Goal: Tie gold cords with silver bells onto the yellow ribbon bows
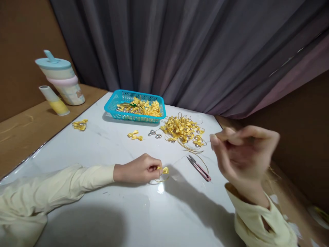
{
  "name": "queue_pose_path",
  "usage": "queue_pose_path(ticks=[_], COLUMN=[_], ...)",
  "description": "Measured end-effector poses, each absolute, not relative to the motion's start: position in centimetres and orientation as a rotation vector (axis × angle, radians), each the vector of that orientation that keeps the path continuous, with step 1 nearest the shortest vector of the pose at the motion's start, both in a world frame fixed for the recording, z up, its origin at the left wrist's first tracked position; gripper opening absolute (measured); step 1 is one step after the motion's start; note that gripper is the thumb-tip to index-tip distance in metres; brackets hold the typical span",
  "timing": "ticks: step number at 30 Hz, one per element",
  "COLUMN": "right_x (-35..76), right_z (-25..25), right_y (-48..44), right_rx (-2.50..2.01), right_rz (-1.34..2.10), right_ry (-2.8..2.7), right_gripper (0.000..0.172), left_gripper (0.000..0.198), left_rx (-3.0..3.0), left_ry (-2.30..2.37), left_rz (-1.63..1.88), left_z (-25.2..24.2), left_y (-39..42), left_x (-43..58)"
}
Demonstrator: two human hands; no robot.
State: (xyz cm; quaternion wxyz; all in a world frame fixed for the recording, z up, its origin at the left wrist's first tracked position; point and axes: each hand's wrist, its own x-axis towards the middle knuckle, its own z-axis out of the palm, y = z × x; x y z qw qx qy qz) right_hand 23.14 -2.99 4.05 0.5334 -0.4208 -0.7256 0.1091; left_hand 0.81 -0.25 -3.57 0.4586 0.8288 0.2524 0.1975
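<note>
Low over the white tabletop, my left hand [144, 168] pinches a small yellow ribbon bow [166, 170] with a loop of thin gold cord hanging below it. My right hand [243, 151] is raised at the right, thumb and forefinger pressed together; whatever lies between them is too fine to make out. Between the hands lie thread snips [199, 168] with pinkish handles. Beyond them is a heap of yellow bows [181, 128] with gold cords and silver bells. Two loose bows [135, 135] and a few silver bells [154, 133] rest left of the heap.
A blue plastic basket [109, 106] with more yellow bows stands at the back. Another bow bundle [80, 125] lies at the left. A lidded tumbler [64, 82] and a spool of yellow thread [58, 104] stand beyond the left edge. A grey curtain [164, 51] hangs behind.
</note>
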Motion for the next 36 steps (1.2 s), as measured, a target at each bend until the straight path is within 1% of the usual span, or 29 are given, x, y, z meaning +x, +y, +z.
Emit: queue_pose_path(ticks=[1, 3, 7, 9, 11, 14, 17, 20, 23, 24, 26, 29, 31, 33, 36], right_x=[23.1, 23.2, 22.8, 22.5, 22.3, 22.2, 22.1, 21.8, 21.6, 21.6, 21.6, 21.8, 21.6, 21.3, 20.7], right_z=[3.8, 3.0, 0.7, -0.2, -0.7, -1.1, -1.2, -0.9, -0.4, -0.1, 0.3, 0.4, 0.1, -0.6, -1.6], right_y=[-2.2, -0.6, 1.6, 2.0, 2.0, 2.0, 1.8, 1.4, 0.7, 0.5, -0.1, -1.2, -2.2, -3.2, -4.3], right_rx=[-0.999, -1.051, -1.158, -1.166, -1.140, -1.069, -1.035, -1.101, -1.194, -1.203, -1.243, -1.447, -1.533, -1.531, -1.535], right_rz=[0.276, 0.427, 0.931, 1.216, 1.483, 1.703, 1.786, 1.909, 2.004, 2.009, 1.927, 1.615, 1.504, 1.542, 1.650], right_ry=[-1.665, -1.562, -1.215, -0.986, -0.772, -0.623, -0.631, -0.668, -0.820, -0.915, -1.155, -1.520, -1.709, -1.797, -1.686], right_gripper=[0.031, 0.037, 0.041, 0.036, 0.026, 0.017, 0.015, 0.009, 0.014, 0.013, 0.011, 0.019, 0.025, 0.032, 0.035], left_gripper=[0.018, 0.017, 0.016, 0.017, 0.017, 0.020, 0.021, 0.022, 0.023, 0.023, 0.023, 0.023, 0.023, 0.022, 0.021], left_rx=[2.025, 1.990, 1.958, 1.929, 1.883, 1.830, 1.824, 1.837, 1.860, 1.869, 1.889, 1.908, 1.912, 1.910, 1.900], left_ry=[0.616, 0.609, 0.587, 0.579, 0.587, 0.617, 0.615, 0.597, 0.586, 0.583, 0.575, 0.554, 0.538, 0.529, 0.521], left_rz=[0.497, 0.515, 0.523, 0.503, 0.469, 0.428, 0.416, 0.432, 0.477, 0.495, 0.523, 0.537, 0.544, 0.548, 0.548], left_z=[-3.6, -3.8, -4.3, -4.5, -4.8, -5.2, -5.4, -5.5, -5.7, -5.8, -5.9, -6.1, -6.1, -6.1, -6.0], left_y=[-0.3, -0.5, -0.8, -0.9, -1.0, -1.0, -1.0, -1.0, -1.0, -1.0, -1.0, -1.0, -1.0, -0.9, -0.9], left_x=[0.8, 0.8, 0.8, 0.8, 0.8, 0.8, 0.9, 0.9, 0.8, 0.8, 0.7, 0.6, 0.6, 0.6, 0.7])
